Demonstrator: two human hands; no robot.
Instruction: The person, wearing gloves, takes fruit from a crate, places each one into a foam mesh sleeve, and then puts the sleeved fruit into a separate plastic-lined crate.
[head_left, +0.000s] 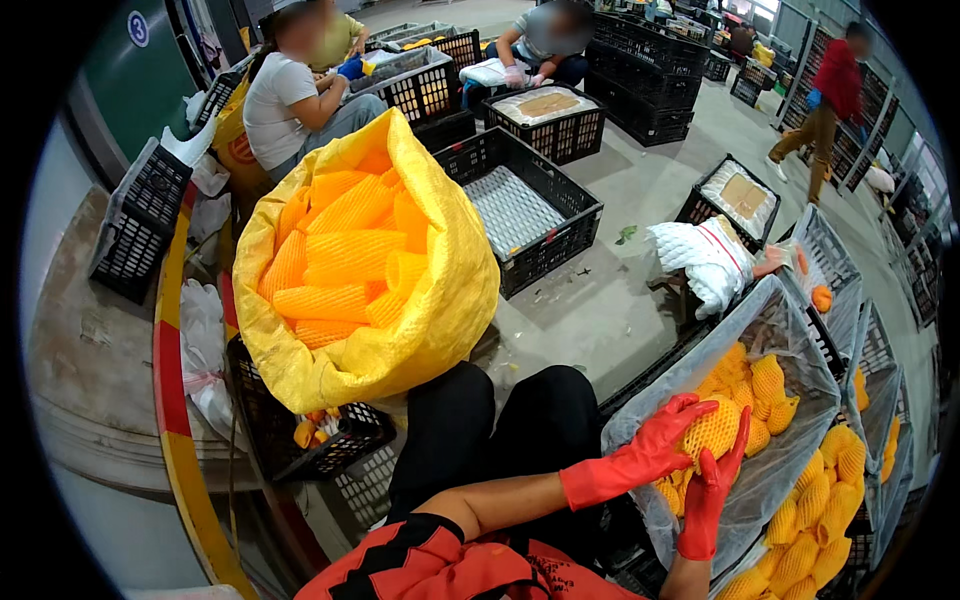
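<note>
My left hand (670, 429), in a red rubber glove, grips a round fruit in a yellow foam net sleeve (711, 429) from its left side. On the other side, the same fruit rests against the fingers of my right hand (711, 487), gloved in red too. Both hands are over a plastic-lined crate (795, 352) that holds several netted fruits (766, 382). Before me, left of my knees, stands a yellow woven sack (457, 315), its mouth rolled wide. Orange foam net sleeves (352, 251) fill it.
More netted fruits (814, 517) lie close by my right arm. Ahead is a black crate (547, 247) with a padded floor. A red-and-yellow rail (171, 375) runs along my left. Seated co-workers (281, 105) are beyond the sack; another person (829, 97) walks at the far right.
</note>
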